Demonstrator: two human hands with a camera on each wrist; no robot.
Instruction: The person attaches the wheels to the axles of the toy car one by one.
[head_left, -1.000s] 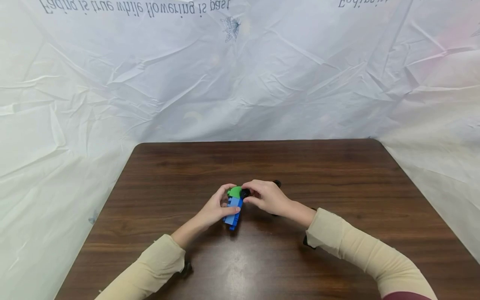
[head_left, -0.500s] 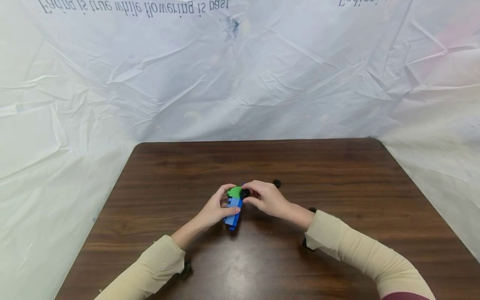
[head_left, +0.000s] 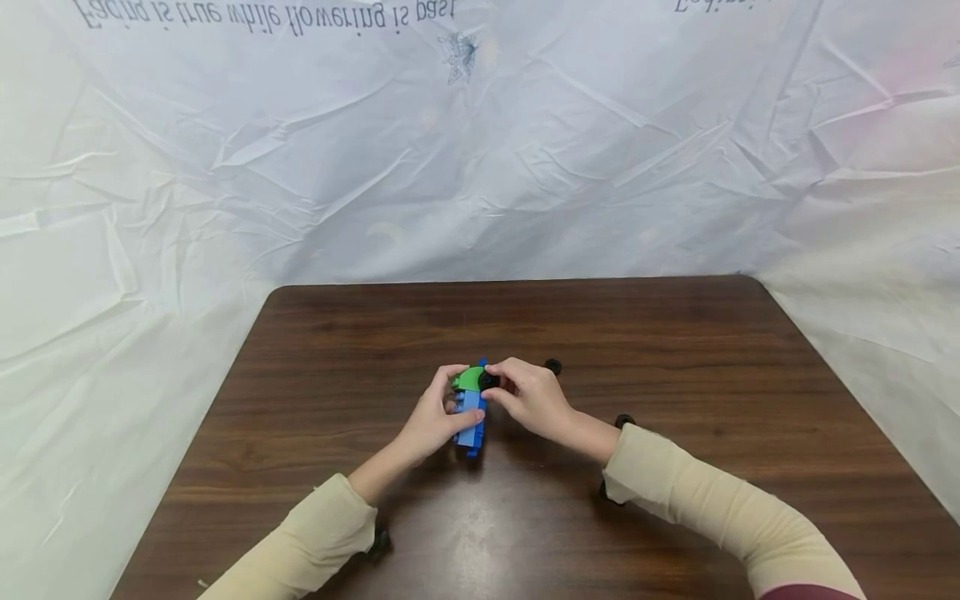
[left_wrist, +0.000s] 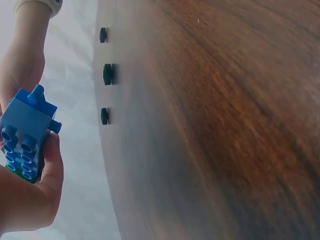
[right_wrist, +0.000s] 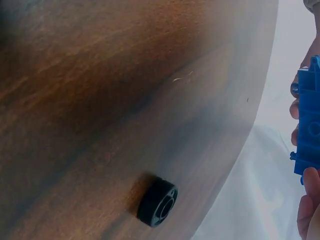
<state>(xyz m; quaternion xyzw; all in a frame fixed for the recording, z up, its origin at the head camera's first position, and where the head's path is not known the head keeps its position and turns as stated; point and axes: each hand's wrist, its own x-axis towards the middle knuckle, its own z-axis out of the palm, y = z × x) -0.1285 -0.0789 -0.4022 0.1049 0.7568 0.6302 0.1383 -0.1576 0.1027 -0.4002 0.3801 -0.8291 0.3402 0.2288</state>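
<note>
My left hand (head_left: 435, 423) grips a toy body made of a blue block piece (head_left: 468, 417) and a green curved piece (head_left: 469, 380), thumb lying across the blue side. At the green end, my right hand (head_left: 536, 398) pinches a black wheel (head_left: 488, 381) against the body; whether the wheel is fixed on cannot be told. In the left wrist view the blue piece (left_wrist: 27, 117) shows studs and side pegs, held in the left hand (left_wrist: 35, 195). The right wrist view shows its blue underside (right_wrist: 310, 125), with right fingers at the lower end.
A loose black wheel (head_left: 553, 367) lies beyond the right hand on the brown table (head_left: 480, 325). Another wheel (head_left: 624, 421) and a dark part (head_left: 613, 493) are by the right cuff. A dark piece (head_left: 380, 543) lies beside the left sleeve.
The toy has turned slightly more upright in the head view, its lower end moving right. Both hands have shifted slightly with it, still gripping the body and wheel.
</note>
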